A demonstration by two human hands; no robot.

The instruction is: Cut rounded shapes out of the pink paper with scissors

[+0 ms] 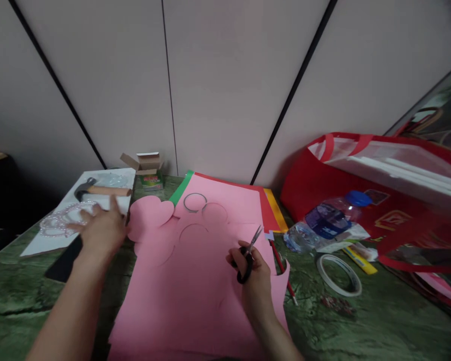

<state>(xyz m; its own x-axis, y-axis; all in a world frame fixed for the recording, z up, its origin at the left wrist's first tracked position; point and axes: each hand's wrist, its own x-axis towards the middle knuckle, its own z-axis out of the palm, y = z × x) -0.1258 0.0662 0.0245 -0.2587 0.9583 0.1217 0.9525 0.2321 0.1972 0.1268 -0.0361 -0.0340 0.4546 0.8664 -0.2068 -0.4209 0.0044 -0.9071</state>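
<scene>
My right hand (256, 273) holds a pair of small scissors (247, 259) with black handles, their blades pointing up and away. Beneath it lies pink paper (188, 291), with round outlines and curved cut edges toward the back. My left hand (103, 228) reaches out at the left with its fingers spread and nothing in them. It is over or beside a white board (115, 175), close to a string of clear beads (60, 220) and a hammer (105, 190) with a wooden handle. Rounded pink paper cutouts (146, 215) are just right of that hand.
A small opened box (151, 178) stands near the wall. Red (272, 213), yellow and green sheets stick out under the pink paper. To the right are a water bottle (323, 223), a tape roll (338, 275), a red pencil (291, 291) and a large red bag (379, 200).
</scene>
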